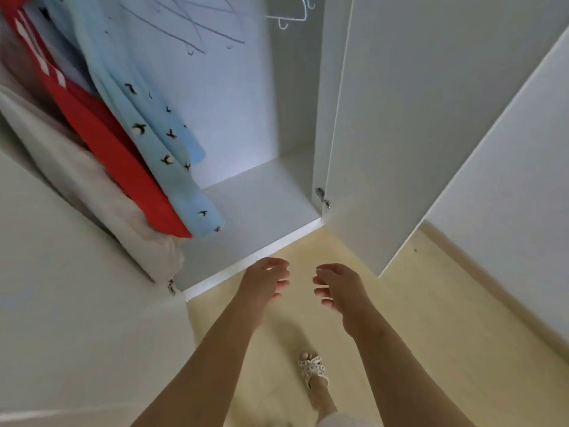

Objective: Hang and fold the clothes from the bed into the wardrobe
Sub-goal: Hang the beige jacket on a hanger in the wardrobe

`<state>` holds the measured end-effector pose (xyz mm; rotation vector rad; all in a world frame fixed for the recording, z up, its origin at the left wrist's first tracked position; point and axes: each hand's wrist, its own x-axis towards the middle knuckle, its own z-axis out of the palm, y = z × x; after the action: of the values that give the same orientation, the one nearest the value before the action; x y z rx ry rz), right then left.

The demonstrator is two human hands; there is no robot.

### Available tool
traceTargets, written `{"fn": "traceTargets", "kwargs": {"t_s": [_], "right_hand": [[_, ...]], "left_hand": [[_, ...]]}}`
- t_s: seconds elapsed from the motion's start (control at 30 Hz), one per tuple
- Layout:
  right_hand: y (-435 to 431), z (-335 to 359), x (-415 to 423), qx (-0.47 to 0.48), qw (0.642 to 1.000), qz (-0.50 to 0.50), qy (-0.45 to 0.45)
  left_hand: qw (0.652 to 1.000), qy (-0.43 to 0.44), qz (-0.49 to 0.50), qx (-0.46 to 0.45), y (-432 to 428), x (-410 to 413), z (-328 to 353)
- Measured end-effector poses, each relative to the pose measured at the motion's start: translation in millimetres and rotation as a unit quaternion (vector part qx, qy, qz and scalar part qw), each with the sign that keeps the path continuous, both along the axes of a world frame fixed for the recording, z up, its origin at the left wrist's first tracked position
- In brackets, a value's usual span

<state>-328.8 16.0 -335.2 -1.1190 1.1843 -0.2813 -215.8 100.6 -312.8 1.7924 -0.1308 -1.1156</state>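
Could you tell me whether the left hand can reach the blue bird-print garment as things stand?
Probably yes: the left hand holds nothing, and nothing stands between it and the blue garment.

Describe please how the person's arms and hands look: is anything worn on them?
The left forearm and the right forearm are bare as far as the picture shows; no sleeve is in view. The left hand and the right hand wear no gloves, and no watch, bracelet or ring is visible. Whether the nails are painted is too blurred to tell.
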Motion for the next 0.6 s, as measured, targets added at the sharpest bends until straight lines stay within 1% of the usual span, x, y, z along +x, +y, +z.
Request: {"fn": "traceTargets", "kwargs": {"t_s": [0.13,0.23,0.37,0.47,0.6], "right_hand": [[45.2,-7.0,-84.0,0.016,0.996,-0.086,0.018],[67.1,-9.0,-153.8,0.02,0.981,-0.195,0.019],[94.5,-5.7,-240.6,0.005,0.947,-0.32,0.002],[112.4,-1.3,-306.3,0.001,0.927,-0.375,-0.01],[146.4,5.0,-416.3,-0.009,0.894,-0.448,0.002]], "left_hand": [[0.995,-0.003,-0.095,0.001,13.5,-64.8,-8.4],[0.984,-0.016,-0.179,-0.005,11.9,-125.0,-7.0],[0.947,-0.035,-0.319,-0.023,14.2,-215.1,2.2],[0.922,-0.044,-0.383,-0.039,13.1,-287.7,8.5],[0.882,-0.026,-0.468,-0.051,23.2,-401.2,11.3]]}}
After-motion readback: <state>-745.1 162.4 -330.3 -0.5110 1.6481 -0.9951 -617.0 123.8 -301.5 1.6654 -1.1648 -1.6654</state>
